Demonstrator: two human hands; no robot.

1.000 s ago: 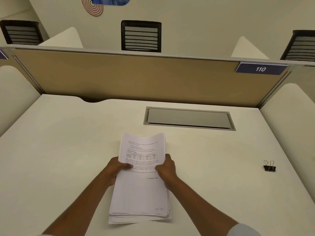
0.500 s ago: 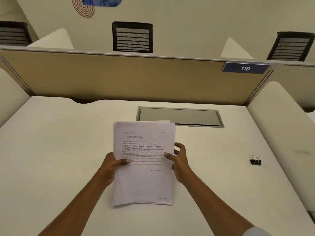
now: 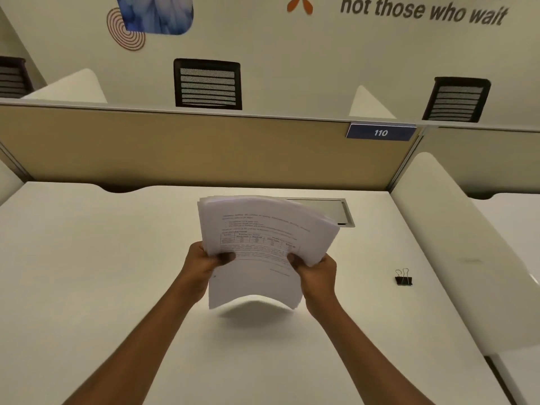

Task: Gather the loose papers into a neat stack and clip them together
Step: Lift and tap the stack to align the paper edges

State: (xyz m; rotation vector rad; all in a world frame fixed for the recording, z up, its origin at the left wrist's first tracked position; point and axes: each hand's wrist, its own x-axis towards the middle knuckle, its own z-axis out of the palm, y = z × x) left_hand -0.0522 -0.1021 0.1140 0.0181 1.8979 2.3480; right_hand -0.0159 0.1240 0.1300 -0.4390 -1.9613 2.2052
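Observation:
A thick stack of white printed papers (image 3: 263, 226) is held up off the white desk (image 3: 102, 258), bowed, with its lower edge in the air above its shadow. My left hand (image 3: 204, 263) grips the stack's left side, thumb on the top sheet. My right hand (image 3: 317, 271) grips its right side the same way. The sheets fan slightly at the top right corner. A black binder clip (image 3: 403, 279) lies on the desk to the right, well apart from both hands.
A grey cable hatch (image 3: 340, 213) is set in the desk behind the papers. A tan partition (image 3: 175, 147) with a "110" label closes the back. A white side divider (image 3: 455, 238) bounds the right edge.
Both hands have lifted the stack fully off the desk and tilted it up; it lay flat a second ago. The papers now bow between my hands.

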